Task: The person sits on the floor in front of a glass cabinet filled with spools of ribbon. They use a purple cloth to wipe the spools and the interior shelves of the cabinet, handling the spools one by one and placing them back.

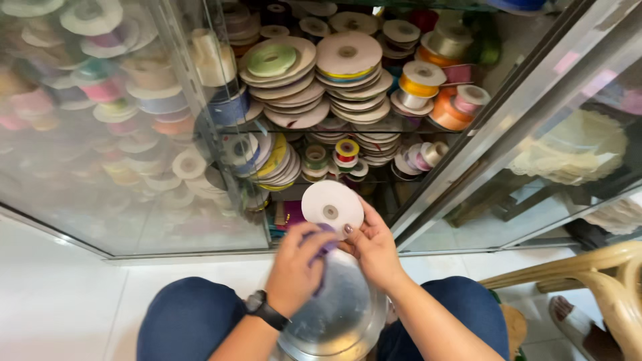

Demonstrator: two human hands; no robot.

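Both of our hands meet over our lap, just above a round metal tin point(338, 321) resting between our knees. Our right hand point(374, 249) has its grip clamped on the lower rim of a white ribbon spool point(332, 207), held flat-face up with its hub axis pointing toward us. Our left hand point(297, 267), equally near, pinches the purple ribbon point(326, 235) trailing off the spool's lower edge, in front of the open glass cabinet point(200, 100) stacked with spools.
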